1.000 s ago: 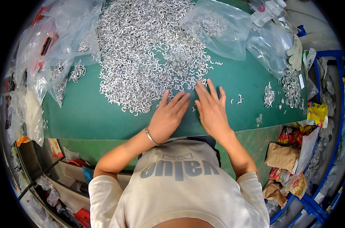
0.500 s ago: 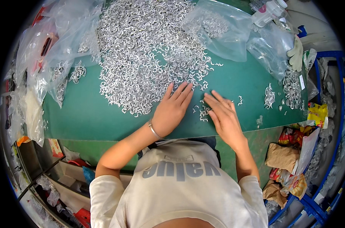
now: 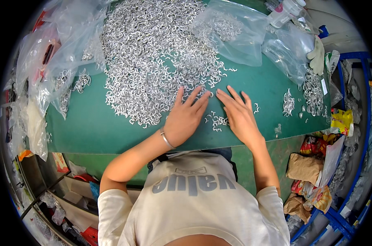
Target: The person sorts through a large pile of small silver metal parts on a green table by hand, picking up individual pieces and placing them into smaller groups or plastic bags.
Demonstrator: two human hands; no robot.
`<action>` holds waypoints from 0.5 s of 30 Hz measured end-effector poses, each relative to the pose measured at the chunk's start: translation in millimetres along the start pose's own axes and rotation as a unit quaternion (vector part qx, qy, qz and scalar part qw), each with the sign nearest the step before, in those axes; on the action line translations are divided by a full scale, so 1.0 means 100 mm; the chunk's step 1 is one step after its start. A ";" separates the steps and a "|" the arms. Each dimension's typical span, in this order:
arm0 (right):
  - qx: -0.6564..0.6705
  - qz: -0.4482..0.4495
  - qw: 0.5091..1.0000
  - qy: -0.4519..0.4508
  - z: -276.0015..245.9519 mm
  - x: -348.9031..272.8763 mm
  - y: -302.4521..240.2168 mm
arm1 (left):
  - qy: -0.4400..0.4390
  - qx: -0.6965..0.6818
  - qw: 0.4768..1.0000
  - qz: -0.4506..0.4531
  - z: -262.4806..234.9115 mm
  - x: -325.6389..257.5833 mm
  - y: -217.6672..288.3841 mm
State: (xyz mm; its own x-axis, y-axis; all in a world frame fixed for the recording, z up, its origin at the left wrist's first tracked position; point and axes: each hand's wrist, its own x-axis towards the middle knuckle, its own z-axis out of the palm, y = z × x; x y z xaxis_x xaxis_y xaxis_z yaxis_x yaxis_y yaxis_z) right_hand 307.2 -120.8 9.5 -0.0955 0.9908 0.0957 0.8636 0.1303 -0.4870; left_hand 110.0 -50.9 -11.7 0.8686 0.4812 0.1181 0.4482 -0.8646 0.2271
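- While both hands lie flat on the green table (image 3: pixel 91 127), the left hand (image 3: pixel 186 119) rests palm down at the near edge of the big heap of small metal hooks (image 3: pixel 153 61), its fingers (image 3: pixel 196 100) straight and slightly fanned, gripping nothing.
- Beside it, the right hand (image 3: pixel 239 117) is also palm down, fingers close together and pointing toward the heap, holding nothing.
- Between the two hands sits a small cluster of hooks (image 3: pixel 218 121) pulled apart from the heap.
- Judging by the layout, little is done: the heap is very large, while only small sorted bunches (image 3: pixel 289 102) lie toward the right end of the table.
- Clear plastic bags (image 3: pixel 231 33) lie at the far side, one with some hooks inside; most of the hooks are loose.
- A white glove (image 3: pixel 317 55) lies unused at the right.
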 end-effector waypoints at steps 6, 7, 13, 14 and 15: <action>0.062 0.034 0.997 0.036 -0.08 -0.12 0.05 | 0.013 -0.030 0.999 -0.011 -0.08 -0.09 0.01; 0.056 0.031 0.997 0.038 -0.08 -0.09 0.04 | 0.026 -0.051 0.998 0.003 -0.04 -0.03 0.05; 0.044 0.025 0.999 0.002 -0.07 -0.20 0.03 | 0.002 0.000 1.000 -0.004 -0.06 -0.04 0.00; 0.065 0.027 0.997 0.018 -0.08 -0.22 0.05 | 0.000 -0.005 1.000 -0.007 -0.08 -0.06 0.00; 0.087 0.029 0.995 0.034 -0.08 -0.23 0.07 | -0.002 -0.009 1.000 -0.010 -0.09 -0.07 0.00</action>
State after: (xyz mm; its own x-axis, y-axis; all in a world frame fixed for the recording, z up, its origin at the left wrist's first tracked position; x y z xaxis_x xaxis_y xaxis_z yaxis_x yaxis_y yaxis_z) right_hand 319.3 -143.2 11.3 -0.0093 0.9928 0.1194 0.7674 0.0836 -0.6357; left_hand 102.3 -52.6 -4.1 0.8606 0.4974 0.1092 0.4612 -0.8521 0.2473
